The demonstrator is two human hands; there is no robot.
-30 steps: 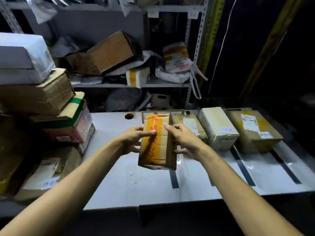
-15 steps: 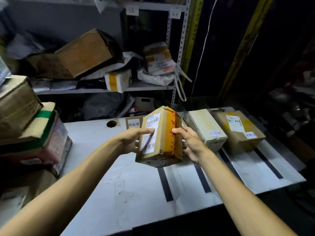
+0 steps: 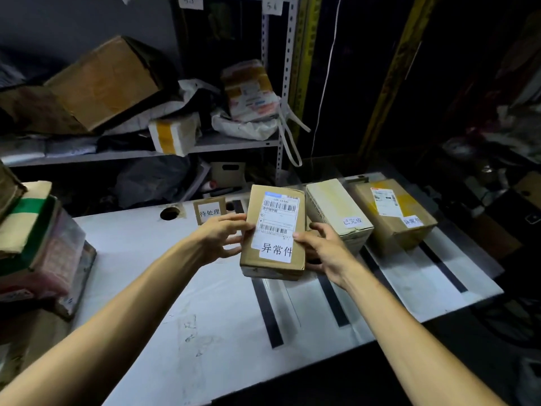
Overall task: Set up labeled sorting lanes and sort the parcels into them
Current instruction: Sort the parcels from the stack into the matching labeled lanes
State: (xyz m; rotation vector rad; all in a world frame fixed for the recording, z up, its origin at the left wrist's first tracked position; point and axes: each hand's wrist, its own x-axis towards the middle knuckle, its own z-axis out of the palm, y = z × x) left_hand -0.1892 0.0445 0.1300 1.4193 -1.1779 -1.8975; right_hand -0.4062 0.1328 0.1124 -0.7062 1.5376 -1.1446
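Holding a brown cardboard parcel [image 3: 273,232] up above the white desk [image 3: 140,259] at the centre of the frame, the person grips it from both sides: the left hand [image 3: 222,237] has its fingers pressed to the parcel's left edge, and the right hand [image 3: 325,252] clasps the right edge with the thumb lying on the front face. The face turned upward carries a white shipping label [image 3: 276,218] with two barcodes and small print too fine to read, and below it a white sticker [image 3: 276,251] printed in large black characters, 异常件. Behind the left hand, toward the back of the desk, a small cardboard sign [image 3: 209,210] stands with a white slip reading 待处理. Right of the held parcel a pale, cream-coloured box [image 3: 336,209] sits on the desk with a sticker reading 已完成 on its near end, and further right a brown box [image 3: 392,212] bears a shipping label on top and a sticker that begins 异常, its last character cut by the box edge. Dark tape strips [image 3: 269,312] run across the desk from back to front, marking lanes in the lower right half of the frame. At the left edge of the frame a stack of parcels [image 3: 38,244] rests on the desk, one banded in green. In the upper part of the frame a metal shelf [image 3: 222,146] holds tumbled cartons and bags, with paper tags at the top, one reading 55.
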